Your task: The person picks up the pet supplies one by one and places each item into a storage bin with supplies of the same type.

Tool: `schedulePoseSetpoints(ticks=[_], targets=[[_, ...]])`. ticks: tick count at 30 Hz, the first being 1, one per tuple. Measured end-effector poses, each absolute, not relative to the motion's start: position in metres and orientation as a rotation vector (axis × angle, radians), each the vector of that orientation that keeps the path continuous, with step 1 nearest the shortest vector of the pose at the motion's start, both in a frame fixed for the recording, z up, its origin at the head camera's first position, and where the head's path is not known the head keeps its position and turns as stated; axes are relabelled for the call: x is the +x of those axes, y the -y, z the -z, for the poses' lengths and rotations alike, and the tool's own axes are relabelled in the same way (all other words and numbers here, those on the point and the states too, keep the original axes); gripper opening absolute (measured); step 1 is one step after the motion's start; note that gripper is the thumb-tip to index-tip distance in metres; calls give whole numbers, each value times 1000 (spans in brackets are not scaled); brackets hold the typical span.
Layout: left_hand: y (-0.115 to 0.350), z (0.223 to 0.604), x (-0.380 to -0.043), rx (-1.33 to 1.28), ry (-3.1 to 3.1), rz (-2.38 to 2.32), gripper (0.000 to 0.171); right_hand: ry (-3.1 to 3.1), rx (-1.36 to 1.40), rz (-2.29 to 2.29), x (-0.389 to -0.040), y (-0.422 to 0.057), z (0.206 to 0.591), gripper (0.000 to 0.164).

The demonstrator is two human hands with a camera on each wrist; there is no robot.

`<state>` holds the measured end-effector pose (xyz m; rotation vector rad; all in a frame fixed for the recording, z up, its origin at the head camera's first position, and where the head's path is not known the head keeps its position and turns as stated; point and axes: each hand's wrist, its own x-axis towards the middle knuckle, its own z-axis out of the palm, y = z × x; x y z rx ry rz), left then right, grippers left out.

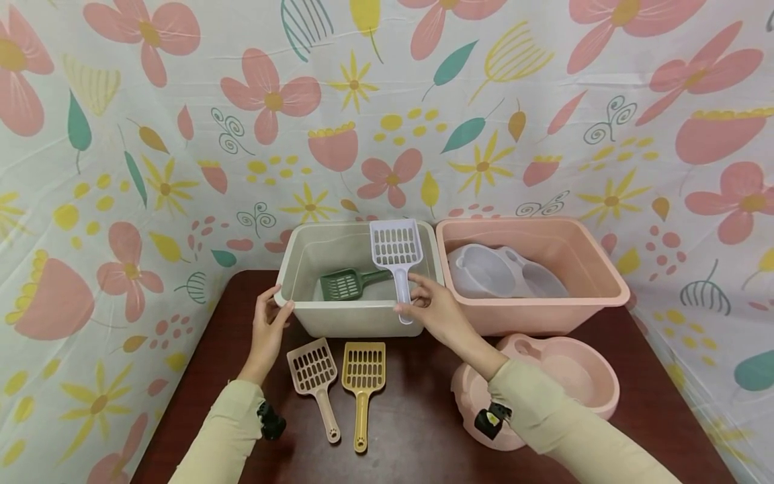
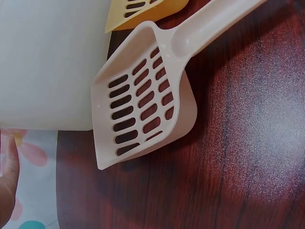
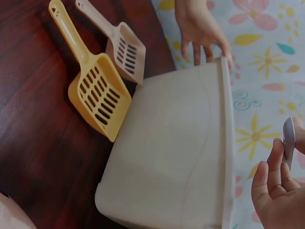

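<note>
My right hand [image 1: 441, 312] holds a lavender slotted litter scoop [image 1: 396, 245] by its handle, head upward, over the front rim of a grey litter box [image 1: 357, 319]. In the right wrist view only the end of its handle [image 3: 289, 136] shows between fingers and thumb. At the front left corner of the grey box, my left hand [image 1: 269, 333] touches the rim with fingers fairly straight. Inside that box lies a dark green scoop [image 1: 341, 286], its handle partly behind the lavender one. Before the box lie a beige scoop [image 1: 313, 368] and a yellow scoop [image 1: 364, 368].
A pink litter box [image 1: 532, 316] stands right of the grey one, with a pale lavender double-bowl dish [image 1: 484, 269] inside. In front of it sits a pink double-bowl dish [image 1: 574, 370], partly under my right forearm. A flower-patterned cloth [image 1: 387, 101] hangs behind the dark wood table [image 1: 423, 417].
</note>
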<state>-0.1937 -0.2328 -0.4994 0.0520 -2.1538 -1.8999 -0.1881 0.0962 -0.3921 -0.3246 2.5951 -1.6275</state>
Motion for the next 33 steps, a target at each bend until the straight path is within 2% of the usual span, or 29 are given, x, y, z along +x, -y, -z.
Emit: schedulePoseSetpoints(ticks=[6, 13, 33], targets=[[231, 495, -192, 71, 2143, 1932, 50, -2586, -351, 1668, -198, -95, 395, 67], [223, 472, -181, 52, 2142, 1940, 49, -2589, -359, 1653, -209, -93, 398, 67], [223, 470, -179, 67, 2178, 1939, 50, -2651, -310, 1575, -233, -87, 403, 65]])
